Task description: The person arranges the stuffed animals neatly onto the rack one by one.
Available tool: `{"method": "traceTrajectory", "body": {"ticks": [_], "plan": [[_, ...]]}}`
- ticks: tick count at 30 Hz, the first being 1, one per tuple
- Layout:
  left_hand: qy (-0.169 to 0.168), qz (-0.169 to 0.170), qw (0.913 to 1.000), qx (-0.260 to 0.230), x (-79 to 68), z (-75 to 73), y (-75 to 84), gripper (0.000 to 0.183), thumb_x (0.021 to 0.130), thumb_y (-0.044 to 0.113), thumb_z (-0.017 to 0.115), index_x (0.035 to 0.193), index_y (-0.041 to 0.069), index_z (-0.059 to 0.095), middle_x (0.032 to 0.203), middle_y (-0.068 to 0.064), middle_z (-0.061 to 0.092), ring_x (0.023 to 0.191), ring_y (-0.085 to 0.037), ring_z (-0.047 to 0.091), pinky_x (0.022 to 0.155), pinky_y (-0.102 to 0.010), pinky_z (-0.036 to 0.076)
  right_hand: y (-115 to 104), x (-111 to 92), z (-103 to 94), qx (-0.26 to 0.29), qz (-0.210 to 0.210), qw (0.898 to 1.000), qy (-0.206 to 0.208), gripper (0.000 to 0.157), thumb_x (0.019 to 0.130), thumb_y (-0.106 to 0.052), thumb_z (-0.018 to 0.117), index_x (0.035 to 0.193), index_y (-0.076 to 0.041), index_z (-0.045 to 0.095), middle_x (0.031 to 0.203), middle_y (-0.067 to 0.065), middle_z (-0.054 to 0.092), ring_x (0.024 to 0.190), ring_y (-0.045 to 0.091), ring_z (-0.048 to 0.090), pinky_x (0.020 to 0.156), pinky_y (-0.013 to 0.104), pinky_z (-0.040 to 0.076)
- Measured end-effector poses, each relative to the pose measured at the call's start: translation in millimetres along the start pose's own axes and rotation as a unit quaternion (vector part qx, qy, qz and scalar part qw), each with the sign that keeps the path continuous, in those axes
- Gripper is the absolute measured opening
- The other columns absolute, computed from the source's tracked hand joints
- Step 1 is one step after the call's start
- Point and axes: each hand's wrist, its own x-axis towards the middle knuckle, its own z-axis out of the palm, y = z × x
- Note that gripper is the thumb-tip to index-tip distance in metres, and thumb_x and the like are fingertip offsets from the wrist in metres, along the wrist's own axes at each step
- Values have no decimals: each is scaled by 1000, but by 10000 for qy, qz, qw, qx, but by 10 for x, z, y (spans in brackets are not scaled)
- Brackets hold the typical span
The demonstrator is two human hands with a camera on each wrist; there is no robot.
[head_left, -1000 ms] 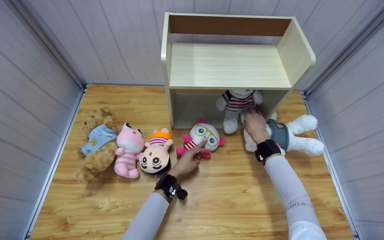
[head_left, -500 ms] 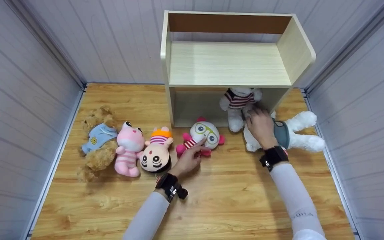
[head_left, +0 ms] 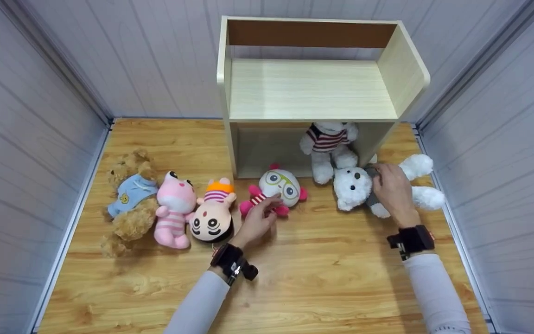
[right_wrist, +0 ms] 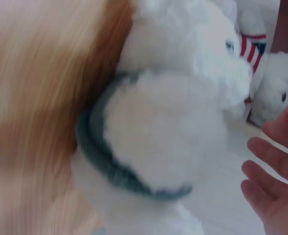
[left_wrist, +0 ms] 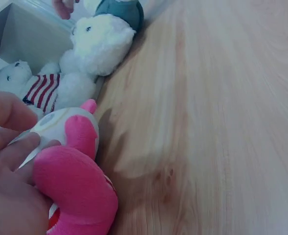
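Note:
My left hand (head_left: 257, 224) rests with relaxed fingers against a pink panda plush (head_left: 282, 183) with green glasses, lying before the shelf. In the left wrist view the fingers (left_wrist: 16, 152) touch its head and body. My right hand (head_left: 394, 192) is over a white teddy bear (head_left: 352, 188) in a teal shirt, which lies on its back at the right. In the right wrist view the loosely spread fingers (right_wrist: 268, 166) hold nothing and appear apart from the bear. Inside the lower compartment sits another white teddy bear (head_left: 328, 139) in a striped sweater, its head partly hidden.
A pale wooden two-level shelf (head_left: 313, 88) stands against the back wall. To the left lie a brown teddy bear (head_left: 135, 195) in a blue hoodie, a pink striped plush (head_left: 174, 208) and a round-faced doll (head_left: 211, 218). Panel walls (head_left: 26, 139) bound the wood-look floor (head_left: 313, 278).
My right hand has moved right, from the seated bear's legs to over the lying bear's body, uncovering its face. The left hand stays at the panda plush.

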Motion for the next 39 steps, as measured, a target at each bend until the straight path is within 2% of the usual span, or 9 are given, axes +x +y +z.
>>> {"method": "traceTrajectory", "body": {"ticks": [5,11,13,16,20,26,31,35,39], "plan": [[178,-22,9996,-237,-13,-42,107,42,96,-6,55,139,-6,57,135,-26,63,125,-39,61,107,-48,48,137,69,-98,4,-34,9979,-644,30,84,9,66,113,10,70,115,30,68,111,51,60,100,58,47],[389,24,9991,-164,-15,-132,171,38,97,-4,55,135,-4,61,132,-27,64,122,-41,62,104,-47,51,256,217,-168,77,270,9847,-1719,29,92,8,64,120,9,69,116,32,67,109,51,61,96,61,49],[402,-24,9991,-145,-24,-159,181,38,97,-3,56,135,-3,61,132,-26,64,121,-40,62,104,-46,51,286,284,-202,66,604,9709,-2315,34,95,2,65,128,9,65,123,34,64,114,52,59,98,63,47],[467,-40,9989,-84,-36,-194,194,39,96,-4,56,135,-1,61,132,-24,65,120,-39,63,103,-46,52,337,388,-245,-10,1047,9419,-3192,49,97,-10,68,141,10,54,136,36,57,124,56,52,105,65,42],[684,22,9976,-75,-47,-232,221,43,94,-6,56,137,-1,59,134,-21,64,120,-39,61,102,-45,51,394,503,-275,-48,1409,9075,-3956,66,99,-21,70,150,11,43,143,38,50,129,58,47,108,66,39],[906,127,9957,-143,-49,-261,229,44,94,-7,54,138,-3,56,135,-20,64,123,-40,60,102,-42,51,425,597,-291,-197,1537,8742,-4601,75,97,-29,71,150,13,39,143,41,47,128,60,47,106,67,41],[923,87,9954,-233,-61,-252,227,44,94,-7,54,138,-4,55,135,-19,64,125,-39,60,105,-46,50,398,622,-295,-333,1611,8516,-4976,75,96,-33,71,148,13,42,142,39,50,128,59,48,103,68,42],[900,35,9958,-191,-77,-232,194,42,96,-5,55,138,-3,55,134,-21,65,126,-38,60,107,-46,49,384,606,-297,-211,1774,8306,-5275,79,98,-34,70,153,11,35,147,39,43,133,59,42,107,68,39],[826,-46,9963,-236,-83,-218,180,43,96,-5,55,139,-1,55,136,-19,64,127,-35,60,108,-45,48,361,565,-302,-185,1953,8177,-5412,85,95,-35,74,155,9,33,151,39,39,136,59,38,110,69,36]]}}
